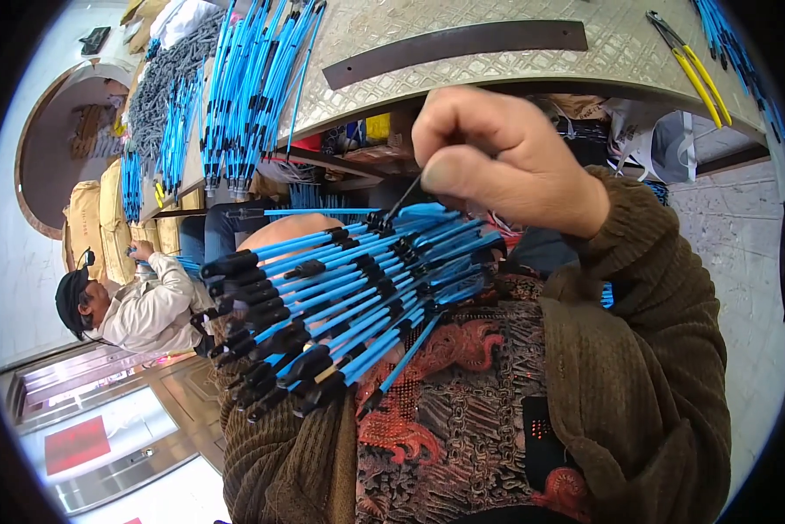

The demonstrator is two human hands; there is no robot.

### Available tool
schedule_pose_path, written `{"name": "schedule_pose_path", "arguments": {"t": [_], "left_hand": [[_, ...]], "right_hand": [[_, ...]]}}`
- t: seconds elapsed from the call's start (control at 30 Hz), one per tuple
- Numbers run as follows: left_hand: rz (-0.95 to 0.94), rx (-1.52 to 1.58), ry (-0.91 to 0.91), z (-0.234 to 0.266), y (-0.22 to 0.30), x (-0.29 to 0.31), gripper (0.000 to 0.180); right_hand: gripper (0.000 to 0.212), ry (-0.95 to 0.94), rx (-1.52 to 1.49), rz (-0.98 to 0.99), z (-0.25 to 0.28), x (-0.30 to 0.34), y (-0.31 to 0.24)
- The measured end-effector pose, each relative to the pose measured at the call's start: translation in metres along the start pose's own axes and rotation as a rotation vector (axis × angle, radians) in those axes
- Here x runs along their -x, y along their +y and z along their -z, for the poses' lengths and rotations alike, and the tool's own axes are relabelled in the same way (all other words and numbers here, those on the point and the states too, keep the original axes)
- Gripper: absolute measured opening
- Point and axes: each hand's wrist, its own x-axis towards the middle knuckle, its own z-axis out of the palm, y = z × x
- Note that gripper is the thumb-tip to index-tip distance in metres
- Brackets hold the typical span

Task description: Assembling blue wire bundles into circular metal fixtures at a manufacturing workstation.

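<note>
A thick bundle of thin blue rods with black end fittings (358,293) lies across my lap. My left hand (292,230) is mostly hidden behind the bundle and holds it; only a patch of skin shows past the upper rods, its fingers out of sight. Above the bundle's right part, my right hand (510,162) is closed in a pinch of thumb and forefinger. Between them a thin black strip (404,199) runs down to the rods, where black bands cross the bundle. Whether the strip is a cable tie I cannot tell.
A patterned worktable (462,70) crosses ahead, bearing a dark curved metal strip (454,51), yellow-handled pliers (698,79) and more blue rods (257,87). Grey cord-like pieces (170,87) are heaped at the left. A co-worker (144,301) in a black cap sits at the left, handling blue rods.
</note>
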Motion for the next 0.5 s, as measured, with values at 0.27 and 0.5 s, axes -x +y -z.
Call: {"name": "schedule_pose_path", "arguments": {"t": [0.27, 0.5], "left_hand": [[0.619, 0.030, 0.195, -0.008, 0.030, -0.026, 0.027], [0.780, 0.161, 0.259, -0.010, 0.045, -0.020, 0.027]], "right_hand": [[0.060, -0.046, 0.155, 0.287, -0.022, -0.010, 0.029], [0.063, -0.346, 0.210, 0.024, -0.015, -0.019, 0.008]]}}
